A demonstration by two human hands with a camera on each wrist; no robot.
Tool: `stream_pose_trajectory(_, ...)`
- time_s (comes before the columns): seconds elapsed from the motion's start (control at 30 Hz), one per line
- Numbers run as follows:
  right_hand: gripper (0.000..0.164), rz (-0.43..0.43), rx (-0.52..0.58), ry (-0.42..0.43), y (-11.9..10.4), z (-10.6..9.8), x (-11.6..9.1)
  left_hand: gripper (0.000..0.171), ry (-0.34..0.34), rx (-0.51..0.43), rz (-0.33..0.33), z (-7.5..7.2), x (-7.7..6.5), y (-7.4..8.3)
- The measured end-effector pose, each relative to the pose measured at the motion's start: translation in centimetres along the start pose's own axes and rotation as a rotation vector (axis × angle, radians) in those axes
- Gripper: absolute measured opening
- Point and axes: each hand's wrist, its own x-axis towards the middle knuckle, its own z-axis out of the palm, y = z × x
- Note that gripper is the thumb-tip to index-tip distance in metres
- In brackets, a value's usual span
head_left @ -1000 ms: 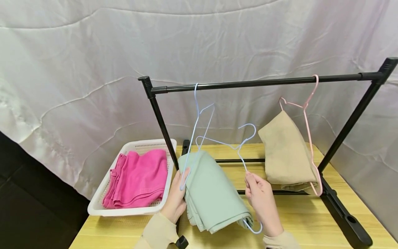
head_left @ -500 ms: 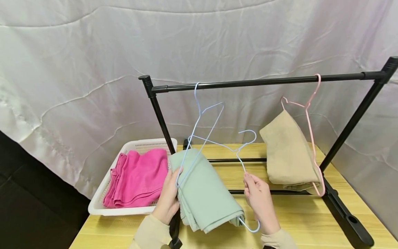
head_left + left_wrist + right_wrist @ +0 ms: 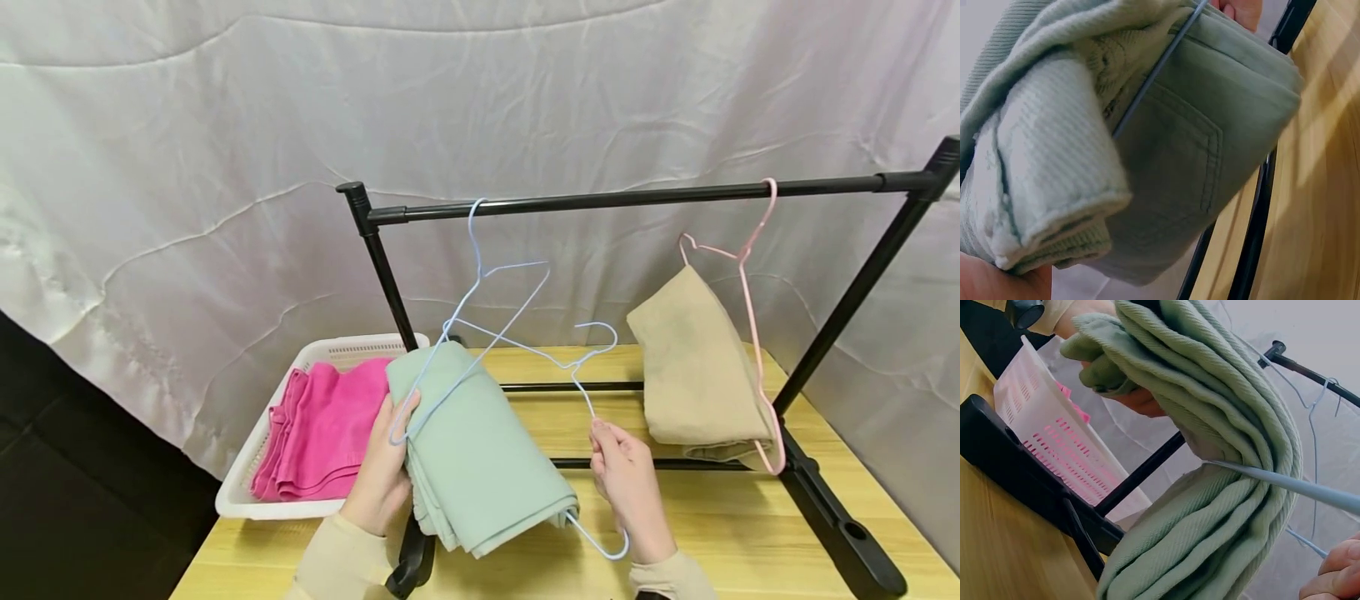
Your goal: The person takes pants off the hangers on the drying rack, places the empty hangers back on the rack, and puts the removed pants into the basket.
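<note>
Folded pale green trousers (image 3: 487, 458) lie over the bar of a light blue hanger (image 3: 617, 337), above the table. A stitched pocket shows on them in the left wrist view. My left hand (image 3: 382, 479) grips their upper left edge, its fingers partly hidden by the cloth. With thumb and fingers, my right hand (image 3: 626, 483) pinches the side wire of that hanger. In the right wrist view, the bar (image 3: 1310, 490) runs into the fold. A second blue hanger (image 3: 477, 250) hangs from the rack's rail, its lower end crossing in front of the trousers and my left hand.
The black rack (image 3: 600, 201) stands on the wooden table (image 3: 720, 517). Beige folded cloth (image 3: 697, 375) hangs on a pink hanger (image 3: 753, 333) at the right. A white basket (image 3: 232, 492) with a pink folded cloth (image 3: 337, 425) sits at the left. A pale curtain is behind.
My left hand and the trousers have moved left. The held hanger's hook has dropped a little, while my right hand has barely moved. The hanging blue hanger has turned and swung left at its lower end.
</note>
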Motion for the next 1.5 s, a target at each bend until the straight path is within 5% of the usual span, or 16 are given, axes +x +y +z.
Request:
stream_pose_trajectory(0.53, 0.039, -0.012, 0.054, -0.019, 0.3, -0.3, 0.0, 0.040, 0.047, 0.040, -0.023, -2.3, -0.7, 2.1)
stream_pose_trajectory(1.17, 0.036, -0.008, -0.020, -0.059, 1.1, 0.1, 0.0, 0.065, 0.053, 0.106, -0.016, -5.3, -1.2, 4.0)
stream_pose_trajectory(1.5, 0.038, -0.008, -0.017, -0.075, 1.5, 0.4, 0.0, 0.074, 0.004, 0.106, -0.008, -6.3, -1.4, 5.0)
